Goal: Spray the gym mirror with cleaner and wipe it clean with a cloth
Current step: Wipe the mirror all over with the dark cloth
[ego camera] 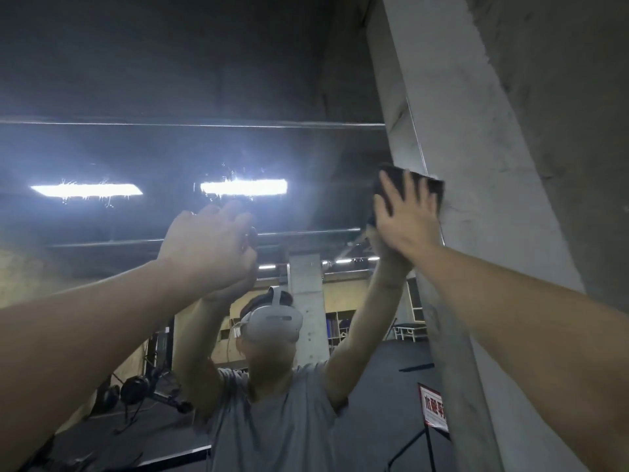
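Both arms raised; right grip [410, 212] flat, left grip [207, 247] curled.

The right hand [406, 212] lies flat over the dark cloth [432, 190] and hides most of it; only the top and right edges show. The left hand [207, 248] is curled with its back to the camera, so whatever it may hold is hidden, apart from a small dark bit by the fingers [238, 212]. Both forearms are cut off by the picture's edges. The red and white sign [434, 408] is partly hidden by the pillar [476, 165], its writing too blurred to read.
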### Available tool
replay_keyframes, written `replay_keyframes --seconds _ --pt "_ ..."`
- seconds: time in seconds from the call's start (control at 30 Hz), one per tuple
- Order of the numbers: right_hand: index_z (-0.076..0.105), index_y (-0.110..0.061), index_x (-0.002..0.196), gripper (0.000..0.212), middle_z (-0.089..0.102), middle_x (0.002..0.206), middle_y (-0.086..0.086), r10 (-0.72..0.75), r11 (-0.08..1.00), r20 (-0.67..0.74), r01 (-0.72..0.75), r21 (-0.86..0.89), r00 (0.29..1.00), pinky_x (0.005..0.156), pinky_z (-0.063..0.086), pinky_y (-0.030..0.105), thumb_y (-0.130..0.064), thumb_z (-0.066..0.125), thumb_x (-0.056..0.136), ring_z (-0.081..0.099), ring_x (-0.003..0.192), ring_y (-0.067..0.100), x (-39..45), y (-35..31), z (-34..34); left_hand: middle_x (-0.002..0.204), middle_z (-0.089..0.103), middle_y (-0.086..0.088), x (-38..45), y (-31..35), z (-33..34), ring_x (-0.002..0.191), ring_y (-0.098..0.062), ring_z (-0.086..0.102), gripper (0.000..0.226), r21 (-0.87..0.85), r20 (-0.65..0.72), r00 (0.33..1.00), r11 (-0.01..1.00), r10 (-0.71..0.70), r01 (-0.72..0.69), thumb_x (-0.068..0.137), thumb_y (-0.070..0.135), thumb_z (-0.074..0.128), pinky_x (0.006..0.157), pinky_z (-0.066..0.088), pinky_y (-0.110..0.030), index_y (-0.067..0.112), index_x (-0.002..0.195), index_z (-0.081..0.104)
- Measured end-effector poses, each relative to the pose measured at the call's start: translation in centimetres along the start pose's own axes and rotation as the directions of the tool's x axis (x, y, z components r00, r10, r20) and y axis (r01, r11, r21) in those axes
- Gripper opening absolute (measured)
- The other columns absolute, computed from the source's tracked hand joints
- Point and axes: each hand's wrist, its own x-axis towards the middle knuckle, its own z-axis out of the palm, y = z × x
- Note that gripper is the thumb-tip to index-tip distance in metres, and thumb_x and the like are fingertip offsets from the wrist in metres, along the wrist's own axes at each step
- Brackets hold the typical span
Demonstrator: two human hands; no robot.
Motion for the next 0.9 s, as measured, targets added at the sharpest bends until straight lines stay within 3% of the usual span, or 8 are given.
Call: replay_keyframes --seconds 0.13,0.23,0.43,0.5,0.6,0.7,0.77,0.9 --pt "0.009 -0.049 0.161 0.057 -0.001 0.172 0.011 0.289 0.955 0.044 -0.292 0.061 0.956 0.127 -0.002 0.052 -0.055 0.024 0.105 0.003 0.155 0.042 0.0 1.0 -0.4 0.121 0.053 0.008 -0.7 0.0 -0.4 0.101 -0.016 0.056 0.028 -0.013 0.082 0.997 1.0 -0.005 0.007 0.097 0.043 0.039 0.082 0.047 -0.037 0.035 0.119 0.055" --pt "0.007 -0.045 0.162 0.057 0.001 0.172 0.011 0.269 0.963 -0.012 -0.269 0.02 0.963 0.126 -0.003 0.055 -0.049 0.023 0.107 0.001 0.156 0.04 -0.9 -2.1 0.4 0.121 0.053 0.01 -1.7 -0.7 -0.9 0.101 -0.015 0.056 0.029 0.01 0.111 0.994 1.0 -0.015 0.014 0.095 0.043 0.04 0.083 0.049 -0.037 0.036 0.119 0.056" --pt "-0.001 -0.049 0.16 0.057 -0.011 0.171 0.006 -0.27 0.963 0.074 0.271 -0.004 0.96 0.125 -0.008 0.056 -0.049 0.015 0.106 -0.012 0.157 0.034 -5.3 -13.2 1.8 0.122 0.053 0.01 -3.5 -3.1 -1.7 0.105 -0.016 0.055 0.03 0.025 0.124 0.99 0.998 -0.064 0.061 0.096 0.045 0.042 0.08 0.045 -0.035 0.033 0.121 0.055" --pt "0.005 -0.051 0.16 0.056 -0.007 0.172 0.005 -0.483 0.873 0.097 0.487 -0.021 0.87 0.125 -0.005 0.058 -0.052 0.016 0.105 -0.012 0.157 0.034 -7.5 -16.1 2.6 0.125 0.052 0.009 -4.0 -3.5 -1.9 0.11 -0.018 0.056 0.035 0.024 0.133 0.988 0.996 -0.084 0.081 0.095 0.05 0.042 0.082 0.046 -0.037 0.033 0.123 0.053" --pt "0.026 -0.047 0.158 0.053 0.008 0.172 0.003 -0.762 0.631 0.161 0.775 -0.03 0.627 0.126 -0.003 0.056 -0.05 0.025 0.105 -0.001 0.158 0.034 -10.0 -17.1 3.5 0.132 0.052 0.006 -4.6 -3.7 -2.5 0.116 -0.021 0.056 0.043 0.025 0.131 0.987 0.995 -0.096 0.093 0.094 0.048 0.035 0.086 0.048 -0.04 0.03 0.13 0.05" --pt "0.021 -0.049 0.158 0.052 0.003 0.172 -0.004 -0.816 0.529 0.255 0.848 -0.034 0.519 0.127 -0.006 0.052 -0.055 0.024 0.107 -0.006 0.158 0.027 -10.4 -15.0 3.0 0.13 0.052 0.006 -5.1 -3.7 -2.7 0.115 -0.021 0.056 0.036 -0.005 0.157 0.983 0.995 -0.094 0.096 0.097 0.045 0.041 0.087 0.05 -0.041 0.031 0.129 0.05" --pt "0.011 -0.05 0.159 0.054 -0.006 0.171 -0.005 -0.77 0.591 0.255 0.804 -0.063 0.585 0.127 -0.009 0.049 -0.058 0.019 0.107 -0.011 0.157 0.022 -9.5 -13.1 2.1 0.123 0.053 0.007 -5.3 -3.6 -2.8 0.108 -0.018 0.057 0.032 -0.03 0.166 0.982 0.995 -0.086 0.092 0.098 0.047 0.041 0.084 0.052 -0.039 0.032 0.124 0.053" --pt "-0.005 -0.046 0.16 0.058 -0.017 0.17 0.001 -0.41 0.899 0.208 0.431 -0.071 0.888 0.126 -0.01 0.047 -0.057 0.015 0.107 -0.015 0.157 0.025 -5.5 -10.3 -0.4 0.126 0.052 0.01 -6.1 -3.6 -2.9 0.111 -0.014 0.056 0.034 -0.051 0.2 0.979 0.997 -0.04 0.051 0.099 0.048 0.041 0.085 0.053 -0.034 0.033 0.127 0.053"
